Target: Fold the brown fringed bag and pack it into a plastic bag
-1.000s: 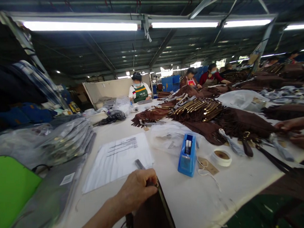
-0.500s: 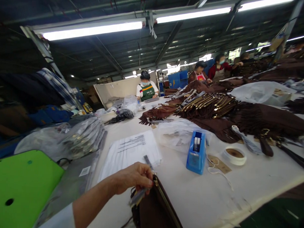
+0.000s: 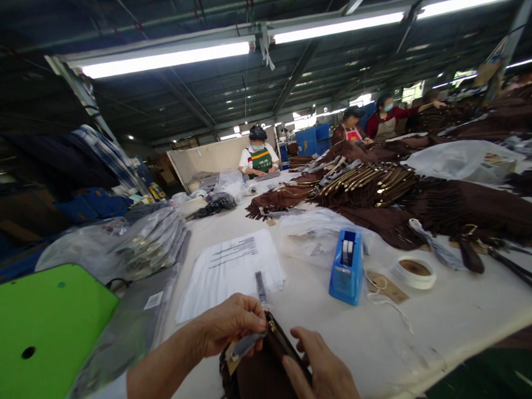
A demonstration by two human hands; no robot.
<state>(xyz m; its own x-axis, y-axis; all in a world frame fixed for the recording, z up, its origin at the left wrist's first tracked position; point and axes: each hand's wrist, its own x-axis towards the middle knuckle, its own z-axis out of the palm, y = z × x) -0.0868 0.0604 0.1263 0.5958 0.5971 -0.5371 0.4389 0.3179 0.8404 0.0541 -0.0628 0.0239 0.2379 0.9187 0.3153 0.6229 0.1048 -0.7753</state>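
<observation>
A dark brown fringed bag (image 3: 260,371) stands in front of me at the table's near edge, a gold zip running along its top. At the zip's far end my left hand (image 3: 233,323) pinches the corner of the bag, fingers closed. A strap piece in greyish wrapping (image 3: 246,345) and a tan tag (image 3: 233,361) hang by those fingers. Another grey-wrapped strap end (image 3: 261,286) sticks out beyond the bag. My right hand (image 3: 325,373) rests at the zip edge with thumb and fingers spread, the thumb against the brown side. The bag's lower part is out of frame.
Ahead lie printed white sheets (image 3: 233,268), a blue tape dispenser (image 3: 347,269), a tape roll (image 3: 414,273) and a tan tag with string (image 3: 387,290). Brown fringed bags (image 3: 371,186) are heaped at right. Plastic-wrapped packs (image 3: 153,245) and a green panel (image 3: 47,326) flank the left. Several co-workers are farther back.
My right hand has come up from the bottom edge onto the bag's zip side, fingers spread. My left hand keeps its pinch at the zip end, slightly lower in view.
</observation>
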